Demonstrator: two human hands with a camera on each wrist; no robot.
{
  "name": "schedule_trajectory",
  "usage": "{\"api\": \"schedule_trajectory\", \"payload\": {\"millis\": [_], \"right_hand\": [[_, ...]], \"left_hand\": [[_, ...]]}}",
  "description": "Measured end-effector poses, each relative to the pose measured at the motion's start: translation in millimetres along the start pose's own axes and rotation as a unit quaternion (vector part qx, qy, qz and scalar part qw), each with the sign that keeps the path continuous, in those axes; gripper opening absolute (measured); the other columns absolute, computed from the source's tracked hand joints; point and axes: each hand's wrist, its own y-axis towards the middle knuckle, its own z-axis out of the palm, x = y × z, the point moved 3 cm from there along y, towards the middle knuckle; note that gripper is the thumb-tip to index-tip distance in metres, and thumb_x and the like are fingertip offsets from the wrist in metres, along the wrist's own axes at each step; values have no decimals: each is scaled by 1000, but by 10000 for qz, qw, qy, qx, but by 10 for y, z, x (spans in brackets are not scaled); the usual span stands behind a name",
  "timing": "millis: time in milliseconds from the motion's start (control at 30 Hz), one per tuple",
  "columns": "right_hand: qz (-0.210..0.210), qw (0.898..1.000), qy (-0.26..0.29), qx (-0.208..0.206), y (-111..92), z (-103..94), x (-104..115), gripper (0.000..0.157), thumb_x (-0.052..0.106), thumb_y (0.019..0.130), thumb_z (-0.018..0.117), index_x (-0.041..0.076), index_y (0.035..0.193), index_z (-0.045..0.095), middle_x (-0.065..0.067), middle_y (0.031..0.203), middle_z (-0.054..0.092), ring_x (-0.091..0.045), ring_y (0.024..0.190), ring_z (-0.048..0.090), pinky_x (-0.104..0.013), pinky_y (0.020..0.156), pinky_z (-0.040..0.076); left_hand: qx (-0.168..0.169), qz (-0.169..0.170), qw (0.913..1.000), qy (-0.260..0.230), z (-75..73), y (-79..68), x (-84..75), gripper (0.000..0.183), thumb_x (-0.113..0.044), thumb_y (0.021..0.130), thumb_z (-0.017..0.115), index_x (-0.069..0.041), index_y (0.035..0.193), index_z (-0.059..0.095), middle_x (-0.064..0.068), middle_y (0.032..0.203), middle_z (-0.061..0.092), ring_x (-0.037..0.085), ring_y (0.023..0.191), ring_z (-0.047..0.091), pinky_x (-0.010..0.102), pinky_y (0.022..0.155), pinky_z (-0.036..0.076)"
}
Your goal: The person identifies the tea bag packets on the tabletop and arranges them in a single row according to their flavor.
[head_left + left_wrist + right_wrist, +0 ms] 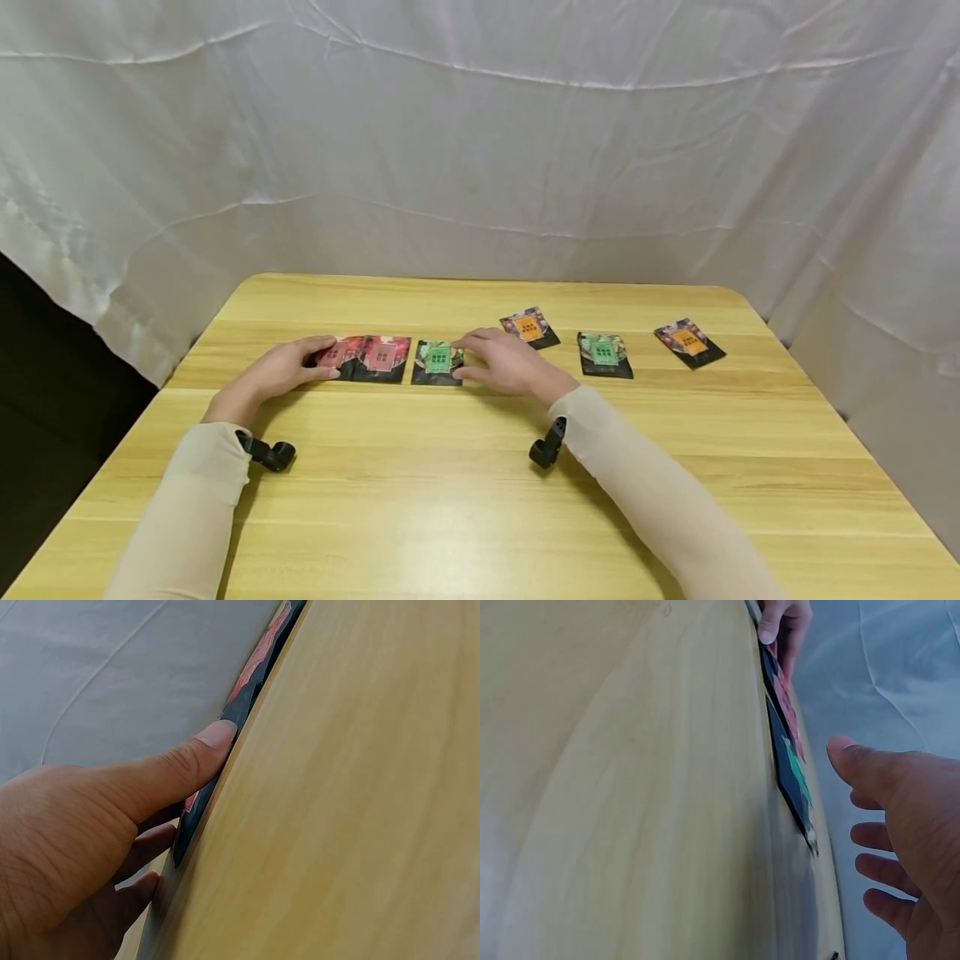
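My left hand [281, 371] is on the left red-and-black packet [344, 353], thumb at its near edge and forefinger at its far edge. In the left wrist view, the thumb [217, 735] touches the dark edge, and the other fingers partly hide the packet. A second red-and-black packet [386, 357] lies right against the first. Beside it is a green-labelled black packet [433, 360], flat on the table. My right hand [498, 362] hovers by this packet's right edge, fingers loosely bent. The right wrist view shows a gap between that hand [922, 817] and the green packet [789, 761].
Farther right lie an orange-labelled packet [534, 327], another green-labelled packet [604, 356] and a second orange-labelled one [690, 342], tilted. All rest on a wooden table [420, 500]. A pale curtain [480, 167] hangs behind its far edge. Each wrist wears a small black camera.
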Motion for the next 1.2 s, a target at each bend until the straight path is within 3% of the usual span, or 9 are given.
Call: {"api": "schedule_trajectory", "payload": {"millis": [333,700,967,1200], "right_hand": [[93,9993,144,-330,-278,-113,-201,50,44,97,60,15,137,58,-3,138,55,-27,132,46,-46,110,36],[468,9979,159,-410,-564,-199,-510,54,44,96,60,13,141,55,-9,143,51,-33,132,44,-52,110,34],[765,9946,526,-467,-768,-311,-772,66,54,95,56,16,147,46,-14,149,42,-36,137,37,-56,110,30],[891,9935,505,-487,-916,-311,-1009,77,60,93,53,13,152,38,-16,150,41,-39,137,36,-59,111,27]], "left_hand": [[-27,-1,10000,50,-3,9,11,79,-47,93,64,-2,151,35,29,150,34,51,136,28,64,109,23],[-38,2,10000,61,7,8,18,79,-50,93,62,-3,152,35,27,151,34,49,137,28,64,109,23],[-50,-6,10000,3,-3,9,3,78,-47,94,63,-3,152,35,27,151,34,50,138,27,64,110,22],[-97,69,9999,82,10,21,30,79,-48,93,64,-3,151,37,26,150,37,48,137,30,62,110,24]]}}
